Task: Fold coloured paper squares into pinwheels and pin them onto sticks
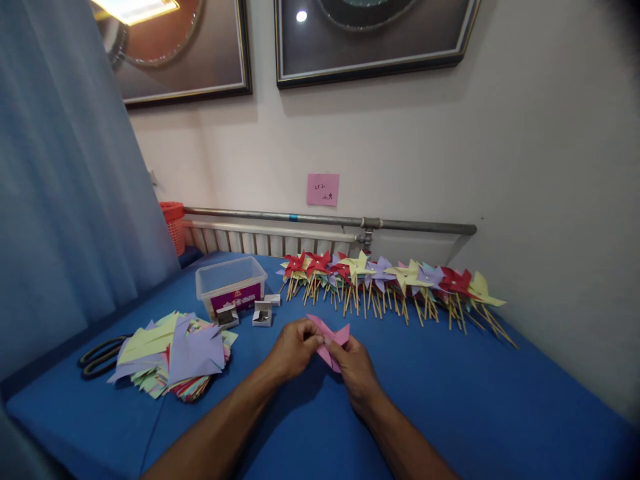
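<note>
Between my two hands, above the blue cloth, is a pink paper pinwheel [341, 335] with its blades folded in. My left hand [294, 348] pinches it from the left, thumb near the centre. From the right, my right hand [356, 368] grips it with the thumb also at the middle. Whether a pin sits at the centre is hidden by the fingertips. Beyond them, finished pinwheels [357, 265] on thin wooden sticks lie in a long row. To the left is a pile of cut coloured paper sheets [197, 350], next to black-handled scissors [103, 357].
A clear plastic tub [233, 275] with a purple label stands at the back left. Small open boxes [263, 313] sit before it. A pipe [325, 219] and radiator run along the wall. A red basket [173, 227] and a blue curtain [75, 167] are at left.
</note>
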### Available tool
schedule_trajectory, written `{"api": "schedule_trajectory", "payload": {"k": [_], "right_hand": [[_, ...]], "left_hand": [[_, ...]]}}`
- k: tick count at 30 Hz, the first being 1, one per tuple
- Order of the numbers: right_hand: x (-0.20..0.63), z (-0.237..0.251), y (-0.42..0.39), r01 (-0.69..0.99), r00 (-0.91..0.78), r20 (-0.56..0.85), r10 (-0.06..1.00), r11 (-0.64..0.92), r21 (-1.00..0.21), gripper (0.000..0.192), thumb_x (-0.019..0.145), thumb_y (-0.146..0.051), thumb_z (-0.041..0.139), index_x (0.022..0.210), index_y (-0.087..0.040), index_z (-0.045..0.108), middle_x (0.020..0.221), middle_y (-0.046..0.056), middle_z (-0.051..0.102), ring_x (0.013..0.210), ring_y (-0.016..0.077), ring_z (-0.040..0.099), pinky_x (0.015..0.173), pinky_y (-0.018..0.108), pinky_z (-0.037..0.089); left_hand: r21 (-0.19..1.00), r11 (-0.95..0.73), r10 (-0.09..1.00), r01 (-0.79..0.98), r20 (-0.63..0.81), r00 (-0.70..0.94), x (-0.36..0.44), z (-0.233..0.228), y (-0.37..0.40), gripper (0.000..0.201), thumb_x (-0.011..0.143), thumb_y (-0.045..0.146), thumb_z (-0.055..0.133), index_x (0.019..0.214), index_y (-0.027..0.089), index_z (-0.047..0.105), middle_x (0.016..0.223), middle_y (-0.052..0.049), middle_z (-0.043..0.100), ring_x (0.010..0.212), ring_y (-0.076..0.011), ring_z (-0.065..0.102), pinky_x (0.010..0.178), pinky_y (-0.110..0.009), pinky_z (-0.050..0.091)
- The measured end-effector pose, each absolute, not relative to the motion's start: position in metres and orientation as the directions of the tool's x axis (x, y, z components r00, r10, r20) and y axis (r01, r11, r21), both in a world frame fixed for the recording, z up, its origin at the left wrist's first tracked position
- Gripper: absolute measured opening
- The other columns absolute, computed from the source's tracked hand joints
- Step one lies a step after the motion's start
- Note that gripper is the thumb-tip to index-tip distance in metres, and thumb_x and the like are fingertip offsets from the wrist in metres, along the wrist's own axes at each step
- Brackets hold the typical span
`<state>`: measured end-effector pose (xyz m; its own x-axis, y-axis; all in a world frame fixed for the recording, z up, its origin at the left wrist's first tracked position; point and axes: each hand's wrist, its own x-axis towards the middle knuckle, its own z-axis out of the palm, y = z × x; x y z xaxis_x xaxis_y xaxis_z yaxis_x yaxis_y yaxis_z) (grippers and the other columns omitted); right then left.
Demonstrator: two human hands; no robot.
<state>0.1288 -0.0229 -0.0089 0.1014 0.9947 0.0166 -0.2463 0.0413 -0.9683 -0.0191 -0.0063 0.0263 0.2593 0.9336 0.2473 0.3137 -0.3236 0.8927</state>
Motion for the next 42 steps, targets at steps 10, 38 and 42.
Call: {"api": "schedule_trajectory", "payload": {"k": [10,38,42], "right_hand": [[0.1291,-0.0111,-0.0235,-0.251,0.063,0.008,0.998,0.024,-0.968,0.043,0.065,-0.050,0.086,0.085,-0.015,0.074,0.072,0.001,0.071,0.065,0.0160,0.058,0.062,0.027,0.043],[0.1287,-0.0051,-0.0249,-0.179,0.116,0.050,0.992,0.070,-0.981,0.033,0.063,-0.043,0.083,0.080,-0.017,0.071,0.068,0.000,0.068,0.063,0.0171,0.058,0.061,0.028,0.043],[0.1293,-0.0031,-0.0261,-0.178,0.103,0.060,0.993,0.078,-0.981,0.036,0.063,-0.047,0.085,0.076,-0.017,0.071,0.067,0.000,0.067,0.063,0.0164,0.056,0.061,0.028,0.043]], "left_hand": [[0.839,-0.366,0.925,0.403,0.281,0.256,-0.0193,0.0312,-0.0120,0.012,0.082,0.022,0.055,0.070,0.018,0.056,0.070,0.001,0.057,0.068,-0.0142,0.052,0.066,-0.027,0.037],[0.847,-0.351,0.932,0.399,0.279,0.230,-0.0166,0.0305,-0.0141,0.011,0.081,0.018,0.055,0.070,0.018,0.058,0.067,0.003,0.058,0.065,-0.0127,0.051,0.063,-0.026,0.035],[0.853,-0.346,0.933,0.390,0.269,0.239,-0.0172,0.0304,-0.0144,0.010,0.081,0.019,0.054,0.071,0.018,0.057,0.067,0.003,0.057,0.064,-0.0128,0.050,0.063,-0.026,0.035]]}}
